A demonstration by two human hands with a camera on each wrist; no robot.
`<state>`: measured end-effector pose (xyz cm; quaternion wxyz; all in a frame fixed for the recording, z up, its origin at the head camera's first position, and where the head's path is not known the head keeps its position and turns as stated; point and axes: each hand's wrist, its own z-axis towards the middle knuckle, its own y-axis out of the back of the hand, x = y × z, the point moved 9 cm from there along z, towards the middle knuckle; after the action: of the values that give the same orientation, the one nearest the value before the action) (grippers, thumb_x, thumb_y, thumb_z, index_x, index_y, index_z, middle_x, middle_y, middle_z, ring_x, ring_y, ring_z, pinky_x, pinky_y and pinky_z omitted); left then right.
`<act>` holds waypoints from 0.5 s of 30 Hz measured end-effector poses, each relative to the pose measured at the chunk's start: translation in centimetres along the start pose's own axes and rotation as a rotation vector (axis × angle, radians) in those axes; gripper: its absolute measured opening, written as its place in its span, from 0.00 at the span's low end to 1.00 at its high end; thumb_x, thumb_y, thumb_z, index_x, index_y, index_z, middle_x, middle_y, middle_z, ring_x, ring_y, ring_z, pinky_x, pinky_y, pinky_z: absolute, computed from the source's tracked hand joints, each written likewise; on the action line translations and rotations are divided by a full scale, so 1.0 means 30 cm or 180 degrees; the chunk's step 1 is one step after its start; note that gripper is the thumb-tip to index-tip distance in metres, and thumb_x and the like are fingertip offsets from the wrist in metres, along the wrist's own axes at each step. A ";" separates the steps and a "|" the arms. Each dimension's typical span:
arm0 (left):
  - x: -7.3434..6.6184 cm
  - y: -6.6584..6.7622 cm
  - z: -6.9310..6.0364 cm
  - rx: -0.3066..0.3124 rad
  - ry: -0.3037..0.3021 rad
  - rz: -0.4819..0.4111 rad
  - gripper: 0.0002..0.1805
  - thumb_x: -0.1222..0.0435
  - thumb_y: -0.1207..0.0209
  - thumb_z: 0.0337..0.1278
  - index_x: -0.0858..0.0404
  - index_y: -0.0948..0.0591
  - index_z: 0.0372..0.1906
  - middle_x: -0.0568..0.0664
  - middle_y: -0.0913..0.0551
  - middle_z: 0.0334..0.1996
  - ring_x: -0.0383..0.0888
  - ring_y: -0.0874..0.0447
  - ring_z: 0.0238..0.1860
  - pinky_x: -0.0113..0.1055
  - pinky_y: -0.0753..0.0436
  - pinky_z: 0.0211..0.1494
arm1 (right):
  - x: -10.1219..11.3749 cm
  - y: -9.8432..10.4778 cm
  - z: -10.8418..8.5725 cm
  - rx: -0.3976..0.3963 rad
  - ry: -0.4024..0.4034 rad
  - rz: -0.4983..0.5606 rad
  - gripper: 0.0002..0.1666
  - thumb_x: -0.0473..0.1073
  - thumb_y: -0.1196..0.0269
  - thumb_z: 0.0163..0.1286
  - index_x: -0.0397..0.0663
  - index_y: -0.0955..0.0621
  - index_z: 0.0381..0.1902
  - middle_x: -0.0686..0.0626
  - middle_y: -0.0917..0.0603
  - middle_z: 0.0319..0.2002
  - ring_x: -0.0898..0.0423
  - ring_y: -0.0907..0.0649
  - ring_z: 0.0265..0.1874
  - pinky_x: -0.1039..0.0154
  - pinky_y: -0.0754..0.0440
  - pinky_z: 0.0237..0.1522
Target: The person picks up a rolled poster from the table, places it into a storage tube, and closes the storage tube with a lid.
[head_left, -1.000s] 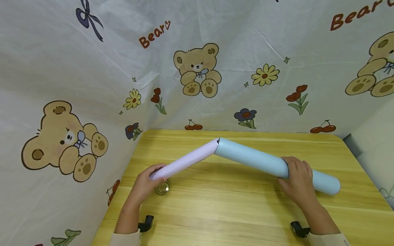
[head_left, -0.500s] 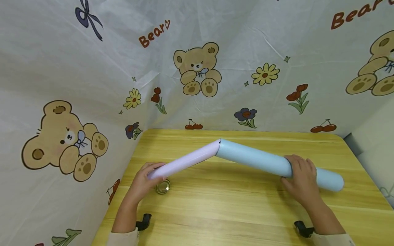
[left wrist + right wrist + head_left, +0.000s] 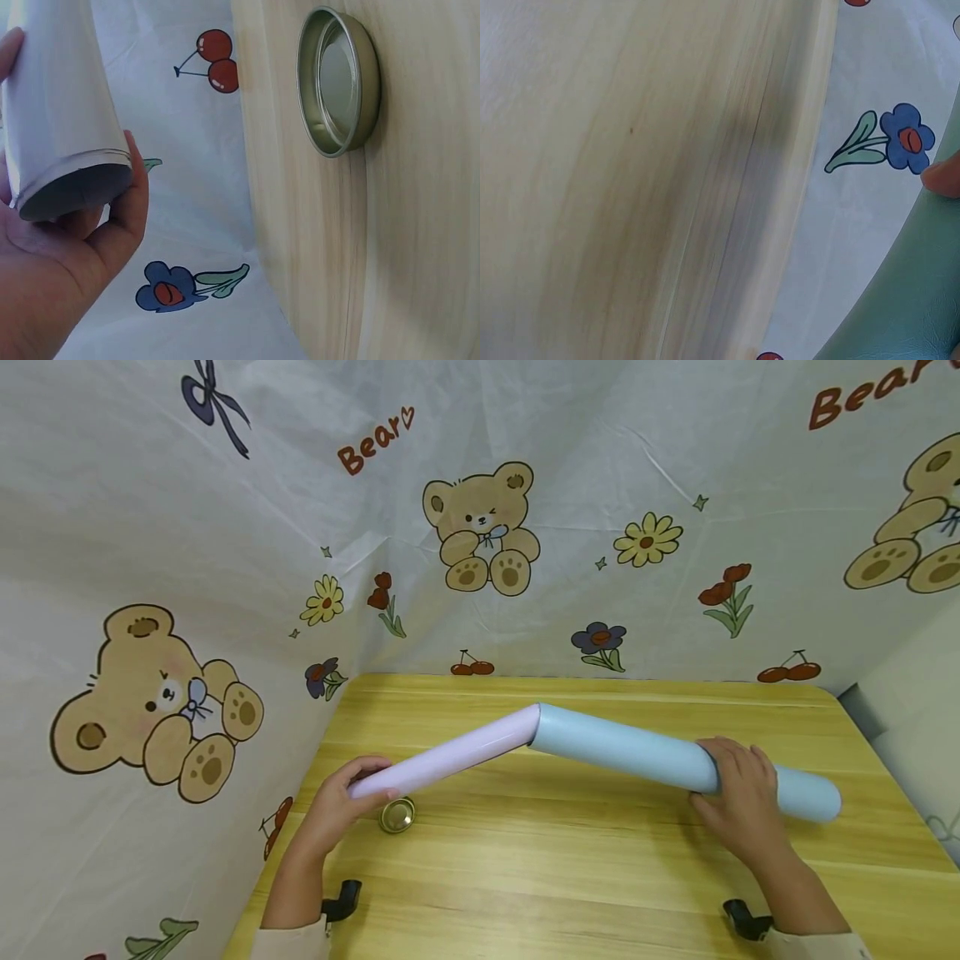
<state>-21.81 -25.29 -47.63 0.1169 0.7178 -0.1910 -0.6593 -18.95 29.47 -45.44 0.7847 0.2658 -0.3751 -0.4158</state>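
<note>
My left hand [image 3: 339,802] grips the near end of a lilac tube [image 3: 450,750], thumb on one side and fingers on the other. In the left wrist view the tube's lower end [image 3: 79,184] shows hollow, thin-walled and dark inside. My right hand [image 3: 744,797] wraps over a longer, thicker light blue tube [image 3: 626,745], which also shows as a green-blue surface [image 3: 907,292] in the right wrist view. The two tubes meet at a shallow angle above the table. Whether the lilac end sits inside the blue mouth or only against it, I cannot tell.
A round, shallow gold-coloured metal lid [image 3: 397,816] lies on the wooden table [image 3: 540,877] beside my left hand. It appears larger as the metal lid [image 3: 341,82] in the left wrist view. A bear-print cloth [image 3: 570,460] hangs behind and at the left.
My left hand has shifted left and my right hand slightly right. The bend between the tubes has flattened a little. The dark gap at their joint is no longer visible.
</note>
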 end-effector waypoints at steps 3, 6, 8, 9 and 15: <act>-0.002 0.000 -0.001 0.0038 0.0010 -0.0122 0.29 0.53 0.26 0.52 0.54 0.20 0.59 0.52 0.21 0.59 0.53 0.25 0.56 0.41 0.22 0.54 | 0.002 0.003 -0.001 -0.0014 0.0029 0.0014 0.52 0.27 0.22 0.35 0.38 0.27 0.64 0.33 0.24 0.59 0.33 0.29 0.59 0.37 0.49 0.76; -0.008 0.006 -0.002 0.0000 -0.0024 -0.0242 0.29 0.56 0.27 0.54 0.57 0.21 0.61 0.53 0.22 0.60 0.52 0.25 0.56 0.40 0.21 0.54 | 0.004 0.006 0.000 -0.0026 0.0054 0.0010 0.53 0.26 0.22 0.34 0.38 0.27 0.64 0.33 0.24 0.59 0.33 0.29 0.59 0.37 0.48 0.75; -0.012 0.012 -0.001 -0.0054 -0.0054 -0.0333 0.29 0.58 0.28 0.57 0.59 0.23 0.63 0.54 0.22 0.60 0.51 0.25 0.56 0.39 0.19 0.55 | 0.004 0.007 0.000 -0.0026 0.0061 0.0005 0.54 0.26 0.21 0.33 0.38 0.27 0.64 0.33 0.24 0.59 0.33 0.28 0.59 0.37 0.48 0.75; -0.014 0.017 -0.001 -0.0104 -0.0066 -0.0369 0.29 0.59 0.28 0.57 0.60 0.24 0.63 0.54 0.23 0.59 0.49 0.24 0.56 0.38 0.19 0.54 | 0.003 0.006 0.000 -0.0025 0.0066 -0.0001 0.54 0.25 0.21 0.33 0.38 0.27 0.64 0.33 0.24 0.59 0.33 0.28 0.59 0.37 0.48 0.75; -0.017 0.044 0.003 -0.0410 -0.0062 -0.0593 0.28 0.64 0.31 0.61 0.64 0.26 0.63 0.54 0.25 0.60 0.43 0.25 0.54 0.32 0.19 0.52 | 0.005 -0.003 -0.003 0.0014 0.0128 -0.0039 0.52 0.26 0.21 0.32 0.38 0.26 0.62 0.34 0.23 0.59 0.34 0.28 0.58 0.39 0.48 0.77</act>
<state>-22.10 -26.25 -46.61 0.0991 0.7170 -0.0818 -0.6852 -18.85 29.32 -45.50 0.7889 0.2781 -0.3585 -0.4144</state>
